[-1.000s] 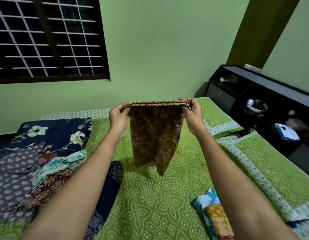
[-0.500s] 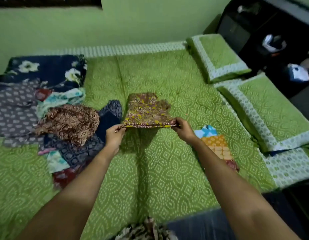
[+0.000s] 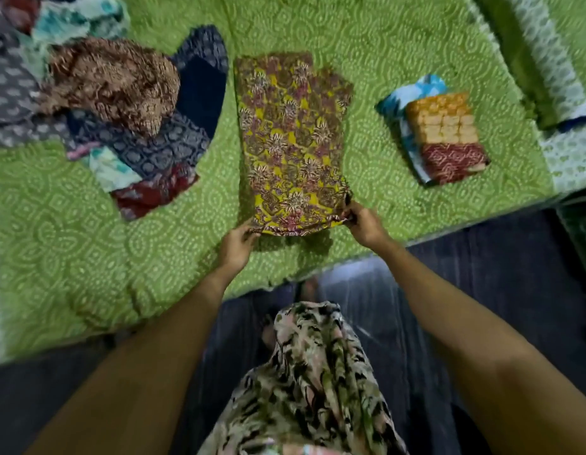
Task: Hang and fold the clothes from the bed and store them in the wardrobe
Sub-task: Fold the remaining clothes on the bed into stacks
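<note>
Pinching the near hem of the yellow-and-maroon printed garment (image 3: 293,139), we hold one corner in each hand; our left hand (image 3: 236,246) has thumb and fingers closed on the left corner, and our right hand (image 3: 364,223) grips the right corner the same way, both clenched on cloth rather than spread flat. Most of the garment lies flat on the green bedspread (image 3: 400,34), running away from us toward the far side, while the hem we grasp sits just off the cover near the bed's edge; a loose pile of unfolded clothes (image 3: 121,103) lies to its left, close beside it, and a small folded stack (image 3: 439,133) lies to its right, apart from it. Below our arms hangs our own patterned dress (image 3: 311,372) over the dark floor (image 3: 498,274).
</note>
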A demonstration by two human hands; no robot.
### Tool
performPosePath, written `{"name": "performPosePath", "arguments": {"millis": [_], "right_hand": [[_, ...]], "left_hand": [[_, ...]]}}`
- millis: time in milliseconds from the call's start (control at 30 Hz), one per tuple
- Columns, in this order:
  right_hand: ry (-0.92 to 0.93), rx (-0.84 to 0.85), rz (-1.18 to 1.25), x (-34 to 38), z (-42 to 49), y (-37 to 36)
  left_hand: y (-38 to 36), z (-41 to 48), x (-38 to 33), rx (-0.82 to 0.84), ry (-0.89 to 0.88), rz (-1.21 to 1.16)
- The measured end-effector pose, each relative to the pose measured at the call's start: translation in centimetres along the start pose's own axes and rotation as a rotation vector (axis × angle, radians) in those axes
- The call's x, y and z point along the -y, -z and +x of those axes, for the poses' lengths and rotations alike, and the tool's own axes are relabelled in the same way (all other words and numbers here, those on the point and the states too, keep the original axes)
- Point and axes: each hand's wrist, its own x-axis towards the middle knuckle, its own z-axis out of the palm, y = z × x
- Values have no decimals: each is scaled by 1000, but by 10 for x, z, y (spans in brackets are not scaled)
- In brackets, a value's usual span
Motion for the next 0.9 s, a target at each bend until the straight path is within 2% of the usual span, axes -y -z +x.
{"name": "performPosePath", "arguments": {"millis": [200, 300, 333, 400, 467, 533, 667, 900], "right_hand": [[0, 124, -122, -31, -41, -42], [-126, 337, -66, -23, -49, -45], [-172, 345, 47, -21, -48, -46], [-288, 264, 452, -15, -45, -50], [-421, 181, 818, -9, -38, -50], [-454, 167, 987, 3, -30, -46], [-455, 183, 1185, 17, -1, -33], [-442, 107, 1243, 21, 84, 7]], "left_hand": [[-27, -30, 54, 146, -19, 94], [-35, -42, 60, 150, 191, 6], [-36, -44, 56, 125, 290, -104], [-36, -41, 42, 52, 425, -342], [-33, -34, 22, 23, 477, -528], [-30, -24, 4, 84, 463, -634], [-27, 7, -36, 180, 394, -664], [-40, 98, -103, 222, 323, -675]]}}
